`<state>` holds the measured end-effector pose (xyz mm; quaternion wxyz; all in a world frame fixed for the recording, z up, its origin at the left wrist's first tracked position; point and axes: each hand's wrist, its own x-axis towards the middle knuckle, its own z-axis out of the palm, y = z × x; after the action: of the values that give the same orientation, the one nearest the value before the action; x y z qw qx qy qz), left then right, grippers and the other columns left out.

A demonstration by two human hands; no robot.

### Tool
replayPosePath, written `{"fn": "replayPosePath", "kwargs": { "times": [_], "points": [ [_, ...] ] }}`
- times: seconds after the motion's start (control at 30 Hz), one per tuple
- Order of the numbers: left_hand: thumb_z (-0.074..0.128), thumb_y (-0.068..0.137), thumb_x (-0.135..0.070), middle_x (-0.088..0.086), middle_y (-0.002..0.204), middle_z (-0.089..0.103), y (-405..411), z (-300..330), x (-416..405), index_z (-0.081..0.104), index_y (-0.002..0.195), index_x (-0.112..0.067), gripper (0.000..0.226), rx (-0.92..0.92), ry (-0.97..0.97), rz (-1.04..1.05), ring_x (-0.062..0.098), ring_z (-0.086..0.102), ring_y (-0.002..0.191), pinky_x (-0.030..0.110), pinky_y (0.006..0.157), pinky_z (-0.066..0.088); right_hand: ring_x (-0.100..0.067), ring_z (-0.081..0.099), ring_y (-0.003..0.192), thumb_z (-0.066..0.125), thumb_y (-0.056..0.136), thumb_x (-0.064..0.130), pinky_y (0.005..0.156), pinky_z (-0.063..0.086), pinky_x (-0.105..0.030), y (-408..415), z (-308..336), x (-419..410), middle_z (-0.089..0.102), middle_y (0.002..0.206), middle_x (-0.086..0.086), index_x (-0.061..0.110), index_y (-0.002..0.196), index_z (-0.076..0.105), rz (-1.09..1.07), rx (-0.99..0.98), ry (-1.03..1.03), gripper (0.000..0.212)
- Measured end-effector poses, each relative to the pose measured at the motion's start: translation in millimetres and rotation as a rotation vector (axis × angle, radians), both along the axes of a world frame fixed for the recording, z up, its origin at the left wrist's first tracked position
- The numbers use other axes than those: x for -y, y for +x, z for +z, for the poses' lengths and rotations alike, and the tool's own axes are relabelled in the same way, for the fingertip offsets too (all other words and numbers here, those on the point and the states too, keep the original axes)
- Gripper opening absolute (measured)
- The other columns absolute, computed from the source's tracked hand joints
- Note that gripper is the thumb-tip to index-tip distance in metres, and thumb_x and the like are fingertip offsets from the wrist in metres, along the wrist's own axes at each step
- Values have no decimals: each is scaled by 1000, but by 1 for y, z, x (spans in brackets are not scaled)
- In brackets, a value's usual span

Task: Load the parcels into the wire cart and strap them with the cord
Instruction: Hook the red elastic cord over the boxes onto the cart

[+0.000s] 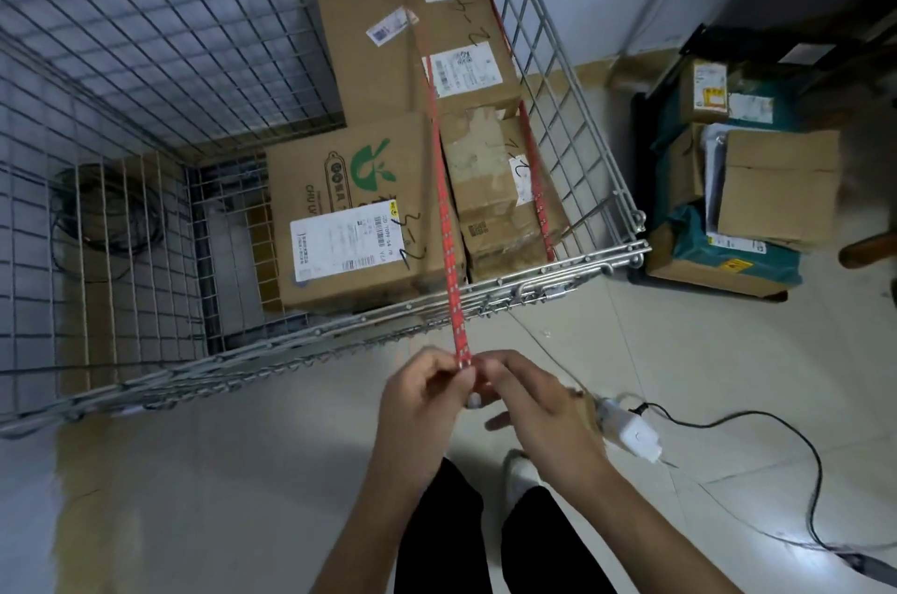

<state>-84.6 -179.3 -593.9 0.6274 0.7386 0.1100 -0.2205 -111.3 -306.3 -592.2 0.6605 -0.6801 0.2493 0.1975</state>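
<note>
Both hands, left hand and right hand, fingers pinching red cord end; cord taut over parcels in wire cart.

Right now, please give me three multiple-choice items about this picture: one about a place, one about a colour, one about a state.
1. Where do the loaded parcels sit in the wire cart?
A. on its right side
B. on its left side
C. outside on the floor

2. What colour is the cord?
A. blue
B. red
C. green

3. How are the hands?
A. both hanging free
B. only one on the cord
C. both pinching the cord's near end

Answers: 1 A, the boxes stand against the right wire wall. 2 B, it shows red over the cardboard. 3 C, the left hand and right hand meet at the cord's end.
</note>
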Motion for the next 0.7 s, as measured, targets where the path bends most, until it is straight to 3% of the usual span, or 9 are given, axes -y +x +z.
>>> {"fn": "replayPosePath", "kwargs": {
  "times": [0.1, 0.23, 0.3, 0.43, 0.6, 0.7],
  "points": [
    [65, 87, 1, 2, 65, 68, -25, -17, 0, 62, 75, 0, 12, -34, 72, 31, 8, 64, 60, 18, 60, 47, -10, 61, 71, 54, 82, 31, 68, 50, -27, -7, -5, -3, 64, 74, 1, 15, 101, 70, -39, -113, 195, 30],
    [65, 86, -2, -7, 59, 65, -36, -35, 1, 62, 70, -6, 16, -23, 161, -21, 1, 60, 55, 13, 56, 43, -6, 63, 80, 62, 93, 22, 72, 48, -19, -23, -27, -3, 68, 91, 1, 20, 103, 68, 64, -115, 11, 12],
    [65, 83, -4, -7, 59, 66, -42, -45, 6, 62, 70, -8, 14, -21, 213, -61, 2, 60, 55, 15, 56, 43, -7, 64, 81, 65, 91, 23, 73, 52, -22, -29, -38, -2, 68, 95, 0, 26, 97, 68, 100, -68, -72, 8],
    [65, 80, 5, 0, 59, 63, -57, -61, 17, 60, 67, -8, 19, -63, 228, -40, 4, 55, 55, 17, 57, 42, -15, 67, 76, 65, 89, 15, 69, 58, -30, -31, -56, 5, 65, 91, 0, 29, 81, 69, 127, -20, -170, 17],
    [62, 83, 7, -23, 56, 60, -70, -49, 27, 55, 61, -12, 29, -63, 251, -55, 0, 58, 57, 9, 57, 40, -13, 67, 68, 69, 85, 10, 62, 54, -27, -48, -65, 14, 66, 84, 0, 24, 77, 71, 158, 20, -234, 17],
    [62, 86, 6, -20, 52, 61, -85, -45, 29, 57, 64, -9, 27, -126, 219, -71, -1, 58, 55, 10, 61, 43, -10, 68, 74, 69, 84, 13, 69, 53, -23, -68, -65, 17, 70, 84, 0, 20, 81, 75, 168, 42, -261, 9]
  ]
}}
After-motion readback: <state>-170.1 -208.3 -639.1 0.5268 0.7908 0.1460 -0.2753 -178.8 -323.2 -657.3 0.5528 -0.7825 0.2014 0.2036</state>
